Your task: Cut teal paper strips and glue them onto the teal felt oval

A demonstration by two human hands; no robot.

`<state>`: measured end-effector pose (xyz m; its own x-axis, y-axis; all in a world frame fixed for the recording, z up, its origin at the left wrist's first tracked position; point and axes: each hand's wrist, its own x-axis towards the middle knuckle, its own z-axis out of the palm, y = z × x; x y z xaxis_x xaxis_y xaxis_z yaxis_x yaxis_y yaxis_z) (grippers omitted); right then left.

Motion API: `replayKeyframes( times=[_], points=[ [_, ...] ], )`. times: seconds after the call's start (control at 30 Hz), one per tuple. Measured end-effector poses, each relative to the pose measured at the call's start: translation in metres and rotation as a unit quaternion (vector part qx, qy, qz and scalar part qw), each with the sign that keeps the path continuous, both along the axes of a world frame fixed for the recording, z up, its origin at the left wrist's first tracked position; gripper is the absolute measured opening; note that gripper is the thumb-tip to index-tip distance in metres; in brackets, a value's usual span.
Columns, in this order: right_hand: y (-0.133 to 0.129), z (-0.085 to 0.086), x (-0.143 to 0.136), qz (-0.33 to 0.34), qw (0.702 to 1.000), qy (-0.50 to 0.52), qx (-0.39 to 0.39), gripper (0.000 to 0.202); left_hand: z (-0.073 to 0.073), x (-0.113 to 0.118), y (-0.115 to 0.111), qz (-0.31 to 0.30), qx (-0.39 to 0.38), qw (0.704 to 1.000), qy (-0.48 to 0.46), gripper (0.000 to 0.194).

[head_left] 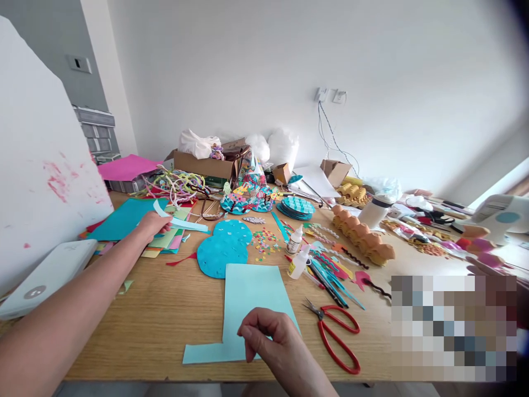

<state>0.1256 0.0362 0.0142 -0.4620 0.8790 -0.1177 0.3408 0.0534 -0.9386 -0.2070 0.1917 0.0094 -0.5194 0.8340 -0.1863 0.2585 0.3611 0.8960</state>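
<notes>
Paper strip (192, 225) we find pinched in the left hand (154, 225) by the coloured paper stack (126, 219); right hand (270, 336) curls over the pale-blue sheet (254, 292); whether its grip is closed, we cannot tell.

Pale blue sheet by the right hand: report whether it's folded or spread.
Spread: the pale blue sheet lies flat on the table, no fold visible; the right hand hides part.
</notes>
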Motion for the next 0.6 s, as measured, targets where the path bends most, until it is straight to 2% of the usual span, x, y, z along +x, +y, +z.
replayKeyframes(
  times=[0.2,0.4,0.6],
  points=[
    [-0.002,-0.004,-0.001,-0.002,1.000,0.008,-0.003,0.017,0.008,-0.002,-0.013,-0.022,0.023,0.999,-0.019,0.031],
    [-0.001,-0.008,-0.003,-0.001,1.000,0.018,-0.014,0.016,0.018,-0.009,-0.022,-0.002,0.040,0.999,-0.018,0.031],
    [-0.001,-0.010,-0.002,0.001,1.000,0.015,-0.019,0.016,0.019,-0.016,-0.022,0.007,0.016,1.000,0.020,0.030]
  ],
)
